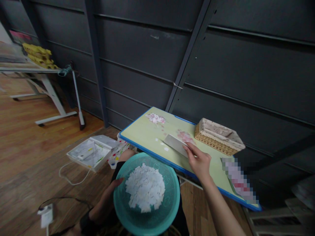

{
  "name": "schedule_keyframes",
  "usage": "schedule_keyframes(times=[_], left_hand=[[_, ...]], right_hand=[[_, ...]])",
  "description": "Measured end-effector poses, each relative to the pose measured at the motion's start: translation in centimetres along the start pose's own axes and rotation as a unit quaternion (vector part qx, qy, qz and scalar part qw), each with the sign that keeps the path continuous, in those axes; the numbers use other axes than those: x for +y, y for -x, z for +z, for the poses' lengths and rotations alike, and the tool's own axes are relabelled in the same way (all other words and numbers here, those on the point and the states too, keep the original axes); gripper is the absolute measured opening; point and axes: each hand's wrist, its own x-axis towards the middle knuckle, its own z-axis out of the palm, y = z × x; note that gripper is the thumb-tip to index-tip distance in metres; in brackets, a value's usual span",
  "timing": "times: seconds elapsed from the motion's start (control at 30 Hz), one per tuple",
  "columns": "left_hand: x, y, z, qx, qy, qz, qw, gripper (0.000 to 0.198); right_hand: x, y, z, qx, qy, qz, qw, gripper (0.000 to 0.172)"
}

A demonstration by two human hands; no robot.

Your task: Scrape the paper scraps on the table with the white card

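Observation:
My right hand (199, 163) pinches one end of a flat, grey, rectangular scraper (173, 143), held tilted over the pale yellow table top (137, 131). A few small white paper bits (166, 149) lie just below the scraper's edge. With the thumb over its rim, my left hand (109, 192) grips a teal plastic colander (172, 196) on my lap; the other fingers are hidden below it. In the colander is a heap of small white paper pieces (145, 186). A pinkish-white pile of scraps (155, 118) sits at the table's far left corner.
A fabric-lined wicker basket (216, 141) stands at the table's back right, near a partly blurred printed sheet (238, 180). Dark metal panels (137, 42) rise behind. On the floor at left are an open white box (90, 152), a cable and a white plug (46, 215).

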Motion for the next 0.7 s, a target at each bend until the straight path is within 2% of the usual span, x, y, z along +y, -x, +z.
schedule_keyframes(times=[0.07, 0.17, 0.37, 0.43, 0.53, 0.63, 0.7], left_hand=[[0.1, -0.1, 0.2, 0.002, -0.002, -0.007, 1.0, 0.059], [0.1, -0.3, 0.5, 0.004, -0.006, -0.015, 1.0, 0.062], [0.0, -0.8, 0.5, 0.014, -0.01, -0.027, 0.999, 0.062], [0.1, -0.7, 0.4, 0.012, -0.01, -0.037, 0.999, 0.063], [0.5, -0.6, 0.1, -0.002, -0.008, -0.031, 0.999, 0.063], [1.0, -0.4, 0.2, -0.009, -0.012, 0.0, 1.0, 0.062], [1.3, -0.3, 0.5, 0.003, -0.026, 0.006, 1.0, 0.06]], right_hand=[[-0.2, 1.3, -0.6, 0.018, 0.023, -0.016, 0.999, 0.018], [-0.9, 2.8, -1.4, 0.014, 0.03, -0.055, 0.998, 0.018], [-3.7, 3.9, -2.5, -0.018, -0.036, -0.122, 0.992, 0.026], [-4.5, 4.0, -2.8, -0.019, -0.056, -0.119, 0.991, 0.028], [-4.7, 3.8, -2.5, 0.02, -0.048, -0.09, 0.995, 0.028], [-4.0, 3.3, -1.1, 0.057, -0.007, -0.067, 0.996, 0.026], [-3.4, 2.7, 0.4, 0.054, 0.015, -0.049, 0.997, 0.023]])
